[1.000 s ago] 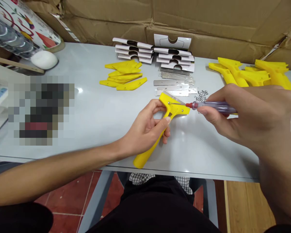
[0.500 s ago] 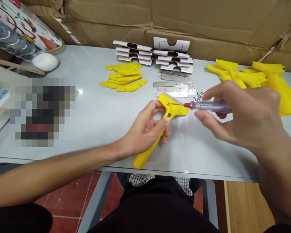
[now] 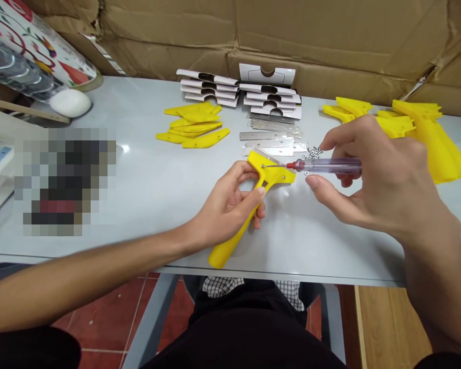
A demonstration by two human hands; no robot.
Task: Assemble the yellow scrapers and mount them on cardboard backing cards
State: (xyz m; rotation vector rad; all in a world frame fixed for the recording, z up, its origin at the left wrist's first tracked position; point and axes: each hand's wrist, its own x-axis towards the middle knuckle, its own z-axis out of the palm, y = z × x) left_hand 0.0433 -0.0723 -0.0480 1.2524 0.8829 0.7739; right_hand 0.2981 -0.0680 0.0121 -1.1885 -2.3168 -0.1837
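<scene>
My left hand (image 3: 234, 197) grips a yellow plastic scraper (image 3: 230, 248) by the upper handle, its head turned up and away from me. A blade edge shows along the far side of the head, and two small screws sit in its face. In my right hand (image 3: 388, 179) is a screwdriver (image 3: 326, 165) with a clear purplish handle and red collar. Its tip meets the left screw (image 3: 263, 166). My thumb and forefinger stand a little off the handle, while the other fingers curl about its rear part. Just behind the driver lies a pile of small screws or nuts (image 3: 313, 152).
Flat blades (image 3: 263, 136) lie beyond the scraper head. Yellow cover plates (image 3: 194, 125) are piled to their left. White card sleeves (image 3: 271, 97) stand against the cardboard (image 3: 169, 31). More yellow scraper handles (image 3: 438, 143) lie at right. A bottle (image 3: 19, 66) and blurred-out object (image 3: 65, 179) are at left.
The view has shifted slightly, so most things sit a little further left and lower. The screwdriver tip stays on the same screw, and both hands keep their holds.
</scene>
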